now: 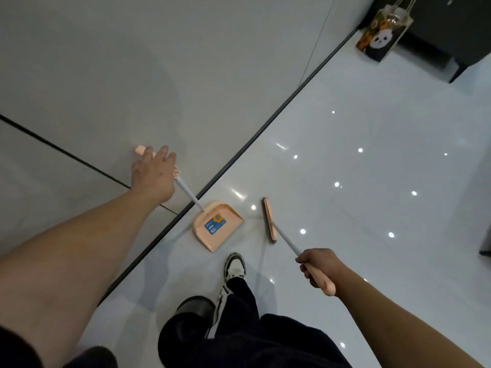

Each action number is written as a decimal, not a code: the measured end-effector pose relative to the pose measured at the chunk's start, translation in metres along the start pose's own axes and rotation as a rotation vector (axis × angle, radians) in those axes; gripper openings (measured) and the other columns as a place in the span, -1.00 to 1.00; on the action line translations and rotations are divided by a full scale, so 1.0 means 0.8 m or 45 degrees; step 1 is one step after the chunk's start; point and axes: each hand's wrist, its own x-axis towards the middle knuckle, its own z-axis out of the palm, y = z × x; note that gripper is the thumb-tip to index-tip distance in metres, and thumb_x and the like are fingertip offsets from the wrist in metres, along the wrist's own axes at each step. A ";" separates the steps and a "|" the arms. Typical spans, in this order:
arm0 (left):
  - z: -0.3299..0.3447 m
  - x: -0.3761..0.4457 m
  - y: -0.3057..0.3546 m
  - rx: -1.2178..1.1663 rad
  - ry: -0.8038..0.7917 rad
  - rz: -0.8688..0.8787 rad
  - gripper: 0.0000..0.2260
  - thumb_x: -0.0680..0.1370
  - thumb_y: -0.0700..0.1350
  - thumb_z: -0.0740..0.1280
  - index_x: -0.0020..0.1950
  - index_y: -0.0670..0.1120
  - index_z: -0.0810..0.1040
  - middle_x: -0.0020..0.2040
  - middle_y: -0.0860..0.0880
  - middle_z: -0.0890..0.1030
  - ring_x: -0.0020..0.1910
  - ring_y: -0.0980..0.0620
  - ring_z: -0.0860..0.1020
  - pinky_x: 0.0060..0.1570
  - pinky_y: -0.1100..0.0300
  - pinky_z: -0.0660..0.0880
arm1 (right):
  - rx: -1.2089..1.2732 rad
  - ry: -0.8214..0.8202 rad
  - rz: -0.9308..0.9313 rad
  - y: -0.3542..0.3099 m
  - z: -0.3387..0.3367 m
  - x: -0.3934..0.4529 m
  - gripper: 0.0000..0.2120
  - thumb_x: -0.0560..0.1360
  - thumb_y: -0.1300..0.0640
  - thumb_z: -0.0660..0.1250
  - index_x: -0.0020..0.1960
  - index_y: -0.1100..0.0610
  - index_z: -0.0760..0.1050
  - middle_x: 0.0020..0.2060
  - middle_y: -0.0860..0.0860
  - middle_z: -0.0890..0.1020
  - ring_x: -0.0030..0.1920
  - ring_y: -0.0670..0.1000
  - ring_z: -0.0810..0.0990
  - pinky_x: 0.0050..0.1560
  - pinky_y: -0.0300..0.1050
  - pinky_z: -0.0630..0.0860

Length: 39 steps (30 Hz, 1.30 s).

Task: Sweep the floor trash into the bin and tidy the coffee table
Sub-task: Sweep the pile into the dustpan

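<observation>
A peach dustpan stands on the glossy white floor next to the wall's dark baseboard, with its long grey handle rising up and left. My left hand covers the top of that handle and seems to grip it; the pink handle tip pokes out past my fingers. My right hand grips the pink grip of the broom. The broom head rests on the floor just right of the dustpan, apart from it. No trash shows on the floor here.
A black bin stands by my left leg, partly hidden by my dark trousers. My shoe is just below the dustpan. A panda-print bag leans beside a dark cabinet at the far right. The grey wall fills the left.
</observation>
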 end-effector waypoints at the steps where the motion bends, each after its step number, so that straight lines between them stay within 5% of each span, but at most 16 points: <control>1: 0.008 0.007 -0.003 0.101 -0.026 0.049 -0.58 0.48 -0.20 0.26 0.34 -0.03 0.42 0.40 -0.04 0.39 0.42 -0.17 0.23 0.27 -0.12 0.31 | -0.032 -0.003 0.013 0.000 0.000 0.006 -0.91 0.46 0.30 0.37 -0.10 0.35 0.57 -0.37 0.13 0.53 -0.52 0.01 0.41 -0.54 -0.24 0.32; 4: 0.024 0.023 -0.008 0.369 -0.067 0.205 -0.76 0.47 -0.20 0.24 0.07 0.01 0.57 0.06 -0.02 0.57 0.16 -0.10 0.45 0.35 -0.13 0.18 | -0.122 -0.021 0.019 0.001 -0.001 0.021 -0.91 0.43 0.31 0.38 -0.10 0.33 0.56 -0.44 0.12 0.56 -0.58 0.00 0.47 -0.56 -0.26 0.38; 7: 0.027 0.038 0.003 0.358 0.005 0.342 -0.87 0.46 -0.16 0.34 -0.04 0.00 0.62 -0.08 -0.04 0.59 -0.01 -0.12 0.52 0.22 -0.01 0.26 | -0.142 -0.027 0.097 0.008 -0.008 0.034 -0.83 0.41 0.25 0.40 -0.04 0.32 0.56 -0.47 0.10 0.56 -0.58 0.01 0.46 -0.54 -0.25 0.37; 13: -0.029 0.069 0.105 0.332 0.012 0.565 -0.86 0.42 -0.02 0.36 -0.05 0.01 0.59 -0.06 -0.03 0.61 -0.02 -0.12 0.58 -0.04 0.06 0.36 | 0.057 -0.023 0.124 0.018 -0.038 0.030 -0.78 0.43 0.24 0.39 0.02 0.36 0.57 -0.44 0.11 0.54 -0.53 0.00 0.42 -0.50 -0.23 0.33; 18: -0.072 0.061 0.235 0.217 -0.017 0.614 -0.79 0.42 0.09 0.34 -0.02 0.05 0.59 0.04 -0.02 0.61 0.04 -0.09 0.60 -0.05 0.15 0.47 | 0.326 0.026 0.078 0.053 -0.103 -0.003 -0.75 0.47 0.28 0.35 0.10 0.40 0.53 -0.39 0.14 0.50 -0.51 0.01 0.38 -0.53 -0.26 0.29; 22: -0.094 0.011 0.351 0.110 0.012 0.715 -0.85 0.38 0.09 0.37 -0.19 0.04 0.55 -0.04 0.00 0.63 -0.03 -0.09 0.61 -0.20 0.20 0.36 | 0.488 0.107 0.018 0.133 -0.175 -0.033 -0.74 0.47 0.27 0.36 0.11 0.40 0.51 -0.33 0.17 0.51 -0.48 0.02 0.40 -0.51 -0.24 0.30; 39: -0.048 -0.385 0.869 0.270 0.094 1.693 -0.87 0.37 -0.08 0.36 -0.20 -0.02 0.41 -0.16 0.00 0.46 -0.21 -0.04 0.48 -0.29 0.18 0.33 | 1.526 0.586 0.022 0.585 -0.335 -0.129 -0.84 0.40 0.26 0.34 -0.06 0.23 0.40 -0.34 0.15 0.43 -0.50 0.01 0.33 -0.49 -0.21 0.27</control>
